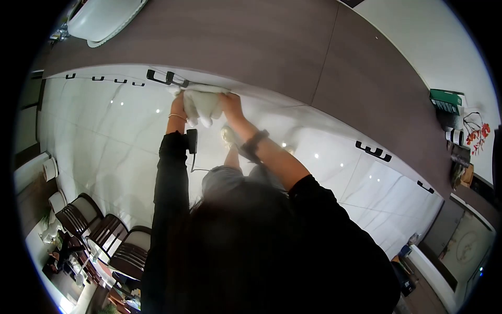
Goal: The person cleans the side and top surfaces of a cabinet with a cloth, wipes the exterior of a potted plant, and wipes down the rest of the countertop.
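Observation:
Both hands are at the front edge of the brown countertop, by the white cabinet fronts. A soft white cloth (203,104) hangs between them, its lower end falling in rounded, finger-like folds. My left hand (178,106) grips its left side, close to a black cabinet handle (177,79). My right hand (231,106) is closed on its upper right corner. The fingertips of both hands are partly hidden by the cloth. A small black device (192,141) with a cable sits beside my left forearm, and a dark band (254,144) circles my right wrist.
The brown countertop (225,36) runs along the top and right, with a white bowl (102,21) at its far left. A green box (446,99) and red flowers (477,137) stand at the right. Dark chairs (107,233) are at lower left on the glossy tiled floor (120,152).

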`<state>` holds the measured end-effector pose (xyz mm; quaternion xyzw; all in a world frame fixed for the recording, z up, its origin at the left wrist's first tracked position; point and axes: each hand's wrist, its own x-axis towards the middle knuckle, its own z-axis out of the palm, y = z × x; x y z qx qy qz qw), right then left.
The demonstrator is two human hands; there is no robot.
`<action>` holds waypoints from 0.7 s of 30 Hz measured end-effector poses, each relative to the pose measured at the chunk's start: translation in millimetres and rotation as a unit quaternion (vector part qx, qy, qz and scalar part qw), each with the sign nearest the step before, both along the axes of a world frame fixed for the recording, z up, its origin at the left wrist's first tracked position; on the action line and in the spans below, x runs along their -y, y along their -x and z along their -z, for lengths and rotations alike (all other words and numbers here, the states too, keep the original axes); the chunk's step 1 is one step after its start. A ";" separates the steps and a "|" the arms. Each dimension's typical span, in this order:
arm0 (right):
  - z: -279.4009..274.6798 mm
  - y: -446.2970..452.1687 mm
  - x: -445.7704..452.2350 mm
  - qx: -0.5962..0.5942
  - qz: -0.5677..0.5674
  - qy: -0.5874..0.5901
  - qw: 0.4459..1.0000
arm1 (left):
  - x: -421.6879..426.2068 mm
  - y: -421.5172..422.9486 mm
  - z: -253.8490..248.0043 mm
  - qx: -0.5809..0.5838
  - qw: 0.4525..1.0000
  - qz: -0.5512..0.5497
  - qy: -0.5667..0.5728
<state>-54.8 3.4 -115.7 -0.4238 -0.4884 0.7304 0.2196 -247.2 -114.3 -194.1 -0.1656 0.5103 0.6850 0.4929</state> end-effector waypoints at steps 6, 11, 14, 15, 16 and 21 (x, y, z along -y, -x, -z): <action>-37.8 -42.2 -6.2 0.014 0.032 -0.048 0.998 | -30.0 -35.9 18.3 -0.053 0.996 0.062 0.035; -36.4 -181.1 -54.3 0.111 0.050 -0.196 0.973 | -97.6 -200.6 42.9 -0.111 0.973 0.180 0.096; -46.5 -277.7 -83.9 0.211 0.142 -0.242 0.936 | -143.4 -310.8 22.1 -0.052 0.968 0.239 0.056; -45.3 -304.6 -91.8 0.176 0.223 -0.184 0.941 | -156.0 -342.5 9.7 -0.026 0.966 0.254 0.037; -51.1 -345.7 -101.6 0.227 0.233 -0.070 0.943 | -166.9 -371.3 -3.1 0.003 0.963 0.269 0.017; -109.7 -405.5 -117.0 0.189 0.272 -0.167 0.929 | -209.2 -472.1 -63.2 0.102 0.934 0.335 -0.073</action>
